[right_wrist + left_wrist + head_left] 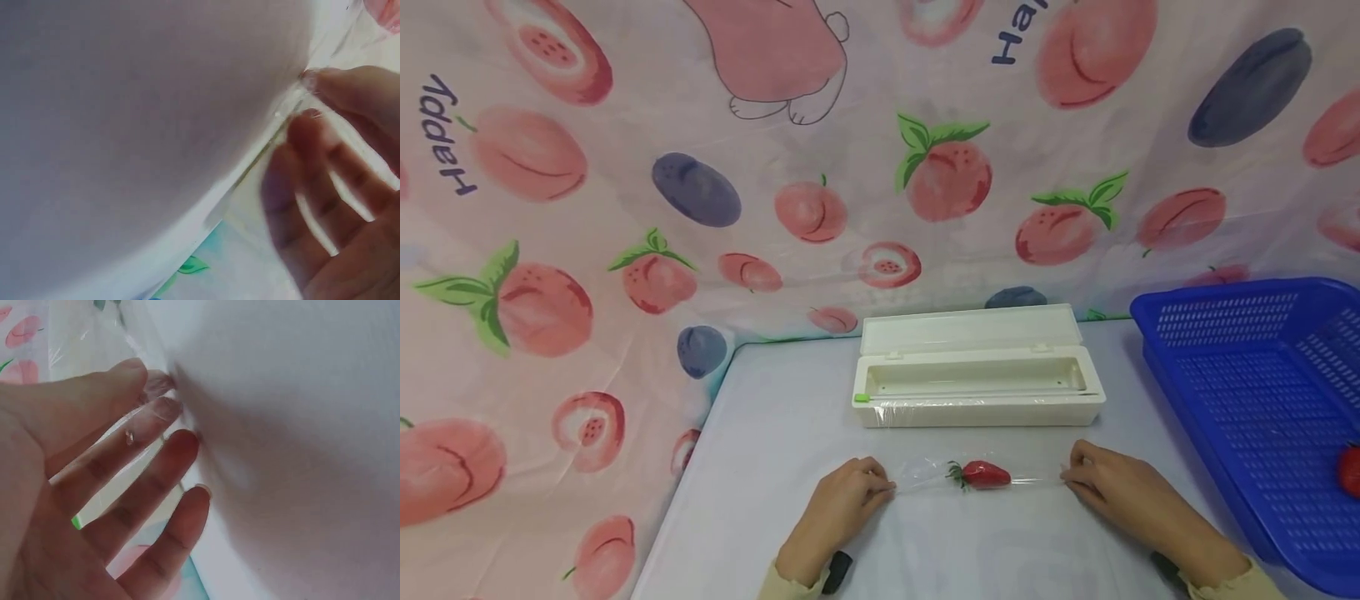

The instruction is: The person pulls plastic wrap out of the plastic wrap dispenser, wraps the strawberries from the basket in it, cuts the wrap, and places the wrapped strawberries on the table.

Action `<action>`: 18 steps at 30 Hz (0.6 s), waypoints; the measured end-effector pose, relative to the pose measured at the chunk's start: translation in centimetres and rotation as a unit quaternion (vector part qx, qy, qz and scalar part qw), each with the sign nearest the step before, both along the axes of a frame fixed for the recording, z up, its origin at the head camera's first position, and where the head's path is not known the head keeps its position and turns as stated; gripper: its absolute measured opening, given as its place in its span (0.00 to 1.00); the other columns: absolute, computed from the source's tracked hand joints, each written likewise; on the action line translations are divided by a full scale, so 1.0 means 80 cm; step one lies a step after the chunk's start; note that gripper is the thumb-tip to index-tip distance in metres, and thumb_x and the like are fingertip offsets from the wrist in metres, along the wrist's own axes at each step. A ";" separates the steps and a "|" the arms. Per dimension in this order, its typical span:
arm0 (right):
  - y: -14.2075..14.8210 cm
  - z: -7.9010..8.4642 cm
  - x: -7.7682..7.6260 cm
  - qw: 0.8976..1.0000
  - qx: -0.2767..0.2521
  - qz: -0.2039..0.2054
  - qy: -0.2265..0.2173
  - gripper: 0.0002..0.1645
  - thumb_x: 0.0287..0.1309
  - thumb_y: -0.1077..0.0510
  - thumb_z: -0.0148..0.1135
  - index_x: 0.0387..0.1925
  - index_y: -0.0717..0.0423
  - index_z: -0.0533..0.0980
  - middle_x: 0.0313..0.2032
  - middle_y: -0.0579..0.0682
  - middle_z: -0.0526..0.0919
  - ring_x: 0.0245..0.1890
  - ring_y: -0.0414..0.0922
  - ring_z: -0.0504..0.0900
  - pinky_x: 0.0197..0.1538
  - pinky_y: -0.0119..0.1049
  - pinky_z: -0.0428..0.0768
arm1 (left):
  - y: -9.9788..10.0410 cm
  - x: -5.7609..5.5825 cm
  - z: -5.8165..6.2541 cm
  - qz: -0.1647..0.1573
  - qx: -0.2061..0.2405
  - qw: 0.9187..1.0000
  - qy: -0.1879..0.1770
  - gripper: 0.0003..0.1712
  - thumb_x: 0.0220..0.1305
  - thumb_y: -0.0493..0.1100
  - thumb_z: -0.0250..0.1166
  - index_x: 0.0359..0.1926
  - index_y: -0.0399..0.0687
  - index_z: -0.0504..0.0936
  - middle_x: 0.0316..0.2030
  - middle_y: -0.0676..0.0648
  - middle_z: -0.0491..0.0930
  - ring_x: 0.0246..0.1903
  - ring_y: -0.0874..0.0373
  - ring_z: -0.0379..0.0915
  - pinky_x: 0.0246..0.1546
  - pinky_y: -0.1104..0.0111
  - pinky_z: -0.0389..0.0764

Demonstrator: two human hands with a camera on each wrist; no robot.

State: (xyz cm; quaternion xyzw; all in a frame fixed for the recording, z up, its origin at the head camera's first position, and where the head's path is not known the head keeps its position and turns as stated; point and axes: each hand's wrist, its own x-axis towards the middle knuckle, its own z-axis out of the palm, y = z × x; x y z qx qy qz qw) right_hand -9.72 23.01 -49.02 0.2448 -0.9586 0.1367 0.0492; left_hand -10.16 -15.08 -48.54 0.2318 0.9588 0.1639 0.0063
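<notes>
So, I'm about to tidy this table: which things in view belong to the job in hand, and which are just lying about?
In the job:
red strawberry with green leaves
clear plastic film, pinched by the left hand and right hand
probably the open white rectangular box

Seemingly just about:
blue perforated plastic basket
partly visible red fruit in it

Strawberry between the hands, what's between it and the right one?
In the head view, clear plastic film runs from the strawberry to the right hand, which pinches its end.
</notes>
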 end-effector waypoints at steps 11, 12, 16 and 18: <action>0.012 0.005 0.006 0.999 -0.002 0.046 0.028 0.08 0.52 0.60 0.72 0.35 0.46 0.86 0.38 0.37 0.85 0.41 0.42 0.85 0.43 0.42 0.84 | -0.006 0.003 -0.002 0.018 0.016 1.000 0.005 0.05 0.65 0.44 0.67 0.35 0.53 0.89 0.36 0.59 0.85 0.38 0.65 0.79 0.40 0.70 0.81; 0.012 0.007 0.007 0.999 0.003 0.035 0.008 0.08 0.53 0.60 0.71 0.37 0.46 0.86 0.39 0.38 0.86 0.42 0.43 0.85 0.45 0.43 0.84 | -0.007 0.002 -0.003 0.021 0.019 1.000 0.003 0.05 0.65 0.44 0.67 0.36 0.53 0.89 0.36 0.59 0.86 0.38 0.65 0.79 0.40 0.69 0.81; 0.008 0.011 0.005 1.000 0.004 0.002 -0.027 0.08 0.58 0.60 0.68 0.39 0.47 0.84 0.39 0.39 0.86 0.41 0.43 0.86 0.44 0.43 0.85 | -0.008 0.000 -0.006 0.034 0.034 0.999 0.002 0.06 0.67 0.45 0.65 0.38 0.53 0.88 0.35 0.58 0.85 0.37 0.65 0.79 0.40 0.68 0.81; 0.005 0.011 0.004 1.000 -0.010 -0.014 -0.017 0.06 0.60 0.60 0.67 0.38 0.47 0.82 0.36 0.39 0.86 0.37 0.41 0.85 0.41 0.42 0.84 | -0.009 -0.002 -0.008 0.036 0.041 0.998 0.007 0.06 0.68 0.45 0.64 0.38 0.53 0.88 0.34 0.58 0.85 0.37 0.65 0.79 0.40 0.67 0.81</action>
